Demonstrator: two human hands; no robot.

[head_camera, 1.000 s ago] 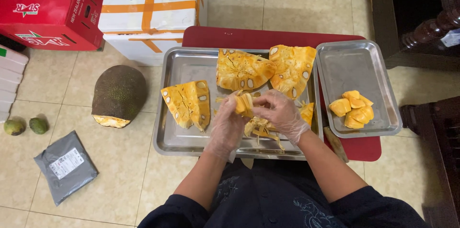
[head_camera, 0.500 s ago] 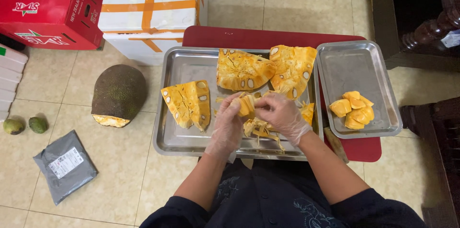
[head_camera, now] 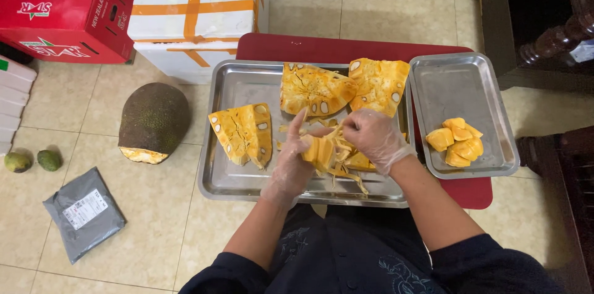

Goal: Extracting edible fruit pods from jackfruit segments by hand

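Both hands wear clear plastic gloves over a large steel tray [head_camera: 226, 183]. My left hand [head_camera: 291, 161] grips a yellow jackfruit pod [head_camera: 322, 149] with pale fibres hanging from it. My right hand [head_camera: 374, 136] pinches and pulls those fibres away from the pod. Three cut jackfruit chunks lie on the tray: one at the left [head_camera: 241, 133], two at the back [head_camera: 312, 87] [head_camera: 380, 84]. A pile of stripped fibres [head_camera: 346, 173] lies under the hands.
A smaller steel tray [head_camera: 461, 87] at the right holds several peeled yellow pods [head_camera: 456, 140]. Both trays rest on a red low table [head_camera: 309, 48]. On the tiled floor: half a jackfruit [head_camera: 153, 122], two green fruits, a grey parcel [head_camera: 83, 212], red and white boxes, dark wooden furniture at right.
The hands have drawn apart: my right hand rose back and right pulling fibres, my left hand dropped slightly with the pod, its fingers spreading.
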